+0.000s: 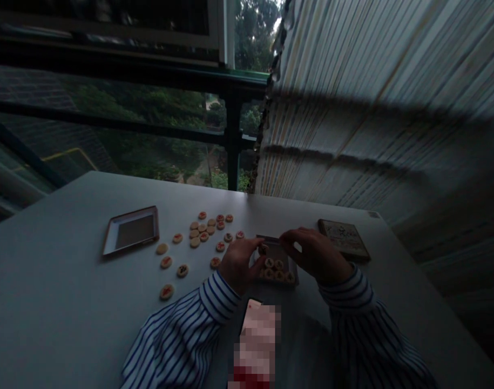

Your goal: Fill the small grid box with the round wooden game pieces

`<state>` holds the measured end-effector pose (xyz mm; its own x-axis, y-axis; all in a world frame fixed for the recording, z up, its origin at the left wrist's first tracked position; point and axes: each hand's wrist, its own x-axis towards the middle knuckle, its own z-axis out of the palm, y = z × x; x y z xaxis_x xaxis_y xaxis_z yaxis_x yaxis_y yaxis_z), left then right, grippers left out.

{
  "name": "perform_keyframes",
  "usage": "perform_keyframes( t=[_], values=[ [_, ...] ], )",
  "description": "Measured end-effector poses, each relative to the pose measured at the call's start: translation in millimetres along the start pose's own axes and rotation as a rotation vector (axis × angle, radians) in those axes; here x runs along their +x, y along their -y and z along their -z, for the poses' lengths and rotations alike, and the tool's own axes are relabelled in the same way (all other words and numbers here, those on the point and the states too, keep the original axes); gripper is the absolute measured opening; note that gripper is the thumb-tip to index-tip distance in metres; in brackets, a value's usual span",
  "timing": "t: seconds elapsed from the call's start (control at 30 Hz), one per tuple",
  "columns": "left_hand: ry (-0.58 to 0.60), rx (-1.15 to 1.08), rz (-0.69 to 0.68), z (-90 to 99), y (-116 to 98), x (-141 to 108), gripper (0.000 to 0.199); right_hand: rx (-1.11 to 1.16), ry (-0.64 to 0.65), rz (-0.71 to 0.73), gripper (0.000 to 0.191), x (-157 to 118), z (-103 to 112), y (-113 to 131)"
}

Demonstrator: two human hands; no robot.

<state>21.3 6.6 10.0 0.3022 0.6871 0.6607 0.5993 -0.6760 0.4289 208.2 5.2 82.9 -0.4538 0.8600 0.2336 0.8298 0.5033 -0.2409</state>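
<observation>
My left hand (242, 263) is at the left side of a small open box (292, 263), its thumb and forefinger closed on a round Chinese chess piece (263, 249). Several pieces with dark characters (279, 265) lie in rows inside the box, toward its near side. My right hand (313, 254) hovers over the box's far right corner with its fingers curled in a pinch. Whatever is between those fingertips, if anything, is hidden. To the left of my left hand, loose pieces (204, 236) are scattered on the white table (125, 308), some with red characters, some plain side up.
A shallow tray-like lid (135, 233) sits at the left. At the right lies a flat box with printed characters (344, 239). A phone (257, 340) with a lit, blurred screen rests at the near edge. Beyond the table are a railed window (230, 119) and a striped curtain (352, 108).
</observation>
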Motion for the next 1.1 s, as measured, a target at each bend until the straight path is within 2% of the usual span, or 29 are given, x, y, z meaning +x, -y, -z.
perform_keyframes(
  t=[0.23,0.43,0.8,1.1],
  values=[
    [-0.041,-0.022,-0.007,-13.8,-1.4,-16.4,0.026,0.071,0.127,0.043,0.017,-0.7,-9.6,-2.8],
    [-0.068,-0.045,0.005,-16.9,-2.3,-22.7,0.030,0.172,0.232,0.050,0.020,-0.8,-14.7,1.0],
    [-0.079,-0.154,0.019,-16.5,-5.7,-22.2,0.030,0.267,0.241,0.065,0.017,1.6,-18.9,2.3],
    [-0.047,-0.344,0.222,-7.4,-12.0,-17.7,0.020,0.275,0.232,0.114,0.018,1.4,-15.9,4.5]
  ],
)
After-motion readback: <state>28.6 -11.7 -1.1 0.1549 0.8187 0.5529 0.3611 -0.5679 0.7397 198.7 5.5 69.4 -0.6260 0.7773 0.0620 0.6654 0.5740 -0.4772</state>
